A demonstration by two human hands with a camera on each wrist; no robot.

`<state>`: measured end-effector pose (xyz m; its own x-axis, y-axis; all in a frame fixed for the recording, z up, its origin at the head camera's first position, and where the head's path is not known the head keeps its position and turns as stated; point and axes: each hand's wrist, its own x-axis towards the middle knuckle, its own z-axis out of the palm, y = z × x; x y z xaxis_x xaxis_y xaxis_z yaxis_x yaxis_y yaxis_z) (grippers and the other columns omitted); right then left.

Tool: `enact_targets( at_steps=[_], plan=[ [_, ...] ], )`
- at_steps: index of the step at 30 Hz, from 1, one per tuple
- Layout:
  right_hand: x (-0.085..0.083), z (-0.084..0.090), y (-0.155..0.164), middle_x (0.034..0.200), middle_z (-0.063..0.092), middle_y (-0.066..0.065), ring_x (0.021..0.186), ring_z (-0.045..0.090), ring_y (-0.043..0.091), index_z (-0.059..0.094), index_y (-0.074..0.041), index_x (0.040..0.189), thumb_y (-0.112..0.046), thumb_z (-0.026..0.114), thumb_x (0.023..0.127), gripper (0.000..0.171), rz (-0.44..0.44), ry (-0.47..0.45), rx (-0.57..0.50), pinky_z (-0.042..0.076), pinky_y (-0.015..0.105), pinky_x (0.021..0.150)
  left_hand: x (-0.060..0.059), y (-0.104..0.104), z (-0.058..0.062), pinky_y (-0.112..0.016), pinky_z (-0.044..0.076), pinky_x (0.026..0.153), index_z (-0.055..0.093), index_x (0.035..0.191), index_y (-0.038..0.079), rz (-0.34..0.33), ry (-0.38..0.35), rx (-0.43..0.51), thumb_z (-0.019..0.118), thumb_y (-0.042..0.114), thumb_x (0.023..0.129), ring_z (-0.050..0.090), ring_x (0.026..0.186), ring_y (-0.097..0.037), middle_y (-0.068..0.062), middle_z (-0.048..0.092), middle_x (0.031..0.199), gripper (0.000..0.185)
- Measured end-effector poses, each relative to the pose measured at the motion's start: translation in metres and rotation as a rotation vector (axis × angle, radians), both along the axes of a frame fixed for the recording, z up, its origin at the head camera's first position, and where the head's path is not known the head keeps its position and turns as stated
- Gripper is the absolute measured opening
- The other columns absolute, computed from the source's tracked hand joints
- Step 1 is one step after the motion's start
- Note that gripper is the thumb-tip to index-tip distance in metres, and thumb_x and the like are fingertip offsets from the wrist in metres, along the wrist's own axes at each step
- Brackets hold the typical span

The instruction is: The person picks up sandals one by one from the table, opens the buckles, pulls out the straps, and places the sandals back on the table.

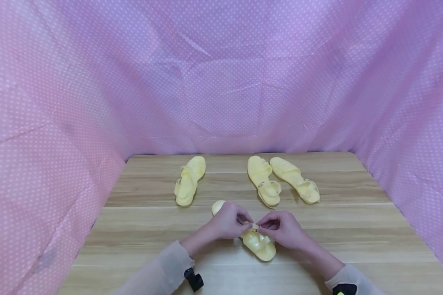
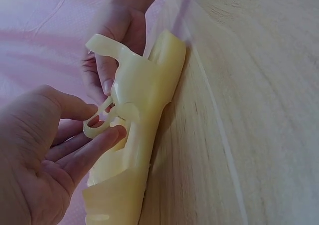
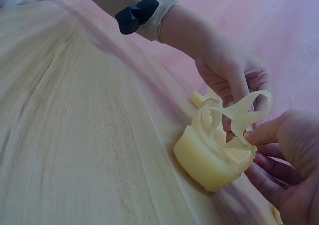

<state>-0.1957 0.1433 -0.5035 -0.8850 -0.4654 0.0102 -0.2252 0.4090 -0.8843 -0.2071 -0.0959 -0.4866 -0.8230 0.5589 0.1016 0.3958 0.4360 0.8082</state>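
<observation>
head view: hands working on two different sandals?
No, the left hand and right hand both pinch parts of the same near sandal.

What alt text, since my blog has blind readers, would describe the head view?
A person's left hand and right hand pinch the straps of a pale yellow sandal on a wooden table. Farther back lie one similar sandal on the left and two matching sandals on the right, before pink dotted cloth.
</observation>
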Motion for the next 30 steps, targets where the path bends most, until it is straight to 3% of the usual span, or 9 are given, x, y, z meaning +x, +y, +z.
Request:
enact_targets(
  at_steps=[6, 10, 15, 23, 30],
  plan=[
    [0.0006, 0.0, 0.0007, 0.095, 0.079, 0.009, 0.083, 0.072, 0.005, 0.08, -0.003, 0.104, -0.01, 0.083, 0.091, 0.015, 0.002, 0.009, -0.015, 0.064, 0.023, 0.074, -0.0004, 0.0048, 0.001, -0.008, 0.053, 0.062, 0.085, 0.103, 0.005, -0.034, 0.091, -0.043, 0.077, 0.007, 0.091, 0.059, 0.064, 0.012, -0.005, 0.083, 0.087, 0.015],
    [0.0012, 0.0, 0.0006, 0.095, 0.079, 0.01, 0.083, 0.073, 0.006, 0.08, -0.003, 0.104, -0.011, 0.082, 0.092, 0.015, 0.006, 0.007, -0.021, 0.064, 0.024, 0.075, -0.0021, 0.0058, -0.0007, -0.008, 0.051, 0.061, 0.086, 0.097, 0.008, -0.046, 0.144, -0.069, 0.082, 0.012, 0.091, 0.056, 0.064, 0.014, -0.002, 0.083, 0.086, 0.009],
    [0.0017, -0.0001, 0.0007, 0.097, 0.079, 0.011, 0.084, 0.073, 0.006, 0.079, -0.001, 0.105, -0.011, 0.082, 0.092, 0.017, -0.002, -0.023, -0.028, 0.064, 0.023, 0.076, -0.004, 0.0024, 0.0003, -0.007, 0.054, 0.067, 0.086, 0.094, 0.008, -0.014, 0.126, -0.076, 0.083, 0.011, 0.091, 0.066, 0.071, 0.009, -0.003, 0.084, 0.088, 0.005],
    [0.0018, -0.0004, 0.0, 0.097, 0.079, 0.011, 0.085, 0.073, 0.006, 0.079, -0.002, 0.105, -0.011, 0.082, 0.092, 0.016, -0.013, -0.025, -0.028, 0.064, 0.023, 0.076, -0.0052, 0.0001, 0.0043, -0.01, 0.054, 0.073, 0.086, 0.101, 0.008, -0.061, 0.134, -0.099, 0.077, 0.011, 0.096, 0.068, 0.079, 0.006, -0.002, 0.084, 0.094, 0.01],
    [0.0011, 0.0012, 0.0021, 0.1, 0.079, 0.013, 0.087, 0.074, 0.01, 0.076, 0.002, 0.11, -0.009, 0.08, 0.093, 0.021, 0.0, -0.05, -0.049, 0.064, 0.023, 0.078, -0.0047, -0.0015, 0.0057, -0.013, 0.057, 0.074, 0.084, 0.103, 0.007, 0.002, 0.085, -0.05, 0.076, 0.012, 0.098, 0.074, 0.082, -0.001, -0.003, 0.084, 0.095, 0.011]
  ],
)
